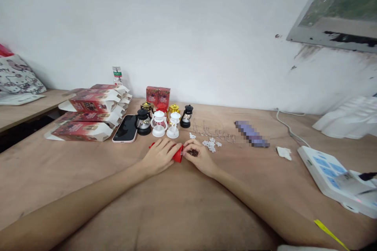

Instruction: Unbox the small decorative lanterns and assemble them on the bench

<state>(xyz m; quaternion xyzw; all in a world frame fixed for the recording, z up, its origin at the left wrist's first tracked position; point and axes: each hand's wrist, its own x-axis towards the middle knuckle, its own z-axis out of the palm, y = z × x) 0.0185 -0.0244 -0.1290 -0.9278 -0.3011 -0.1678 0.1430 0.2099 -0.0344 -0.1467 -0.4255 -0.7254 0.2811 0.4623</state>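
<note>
My left hand (161,156) is wrapped round a red toy lantern (178,154), which lies on its side just above the table with its base toward the right. My right hand (200,158) is closed in a pinch at that base; whatever its fingertips hold is too small to make out. A pile of small dark screws (193,152) shows by the right fingers. Beyond the hands stand several finished-looking lanterns: white ones (159,124), black ones (143,123), a gold one (174,110) and a red one (161,107). Small white tags (211,144) lie right of the right hand.
Thin wire handles (215,132) lie behind the tags. Flattened red boxes (84,130) are stacked left, beside a phone (126,128). Two upright red boxes (158,95) stand at the wall. A purple pixelated object (252,134) and a white power strip (326,168) are at right.
</note>
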